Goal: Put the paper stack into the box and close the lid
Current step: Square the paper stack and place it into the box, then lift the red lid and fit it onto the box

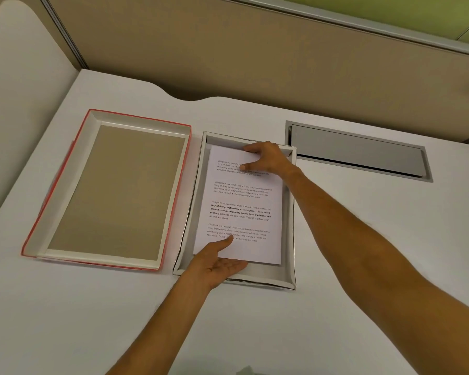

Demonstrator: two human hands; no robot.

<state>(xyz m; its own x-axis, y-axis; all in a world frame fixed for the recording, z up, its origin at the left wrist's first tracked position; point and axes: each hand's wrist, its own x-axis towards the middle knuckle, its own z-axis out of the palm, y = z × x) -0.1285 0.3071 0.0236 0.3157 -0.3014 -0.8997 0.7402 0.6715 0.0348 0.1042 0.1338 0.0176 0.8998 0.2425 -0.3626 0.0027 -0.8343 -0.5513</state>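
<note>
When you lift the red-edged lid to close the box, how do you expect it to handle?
The lid looks like thin cardboard, so it is probably light. Its upturned walls should keep it fairly stiff, though so broad a panel may flex if held by one edge. Lying flat and open side up, it must be flipped over the box.

A stack of white paper sheets printed with black paragraphs is seen lying inside an open, shallow white cardboard box, with margins left on all sides. Just to its left, a red-edged rectangular cardboard lid is laid upside down, its brown inner face exposed.
</note>
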